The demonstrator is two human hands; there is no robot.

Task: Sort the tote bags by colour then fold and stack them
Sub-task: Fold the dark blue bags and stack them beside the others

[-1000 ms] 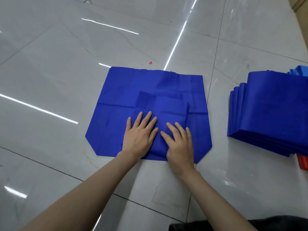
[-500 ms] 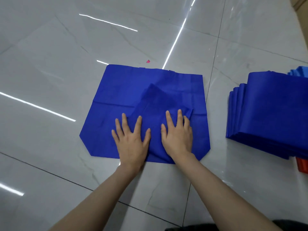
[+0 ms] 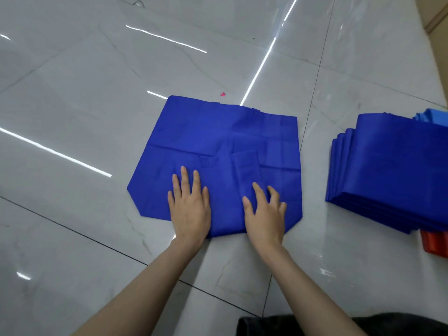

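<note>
glossy tiled floor (image 3: 72, 93) carries a blue tote bag (image 3: 206, 132); left grip (image 3: 190, 209) and right grip (image 3: 265, 214) press it, fingers straight, clasping nothing.

The floor (image 3: 72, 93) is shiny grey tile with thin dark lines and bright streaks of light. A tiny pink scrap (image 3: 222, 94) lies on it. A tan wall edge (image 3: 436, 15) shows at the top right corner.

Royal blue tote bag (image 3: 206, 132); white marble floor (image 3: 72, 93)
</note>
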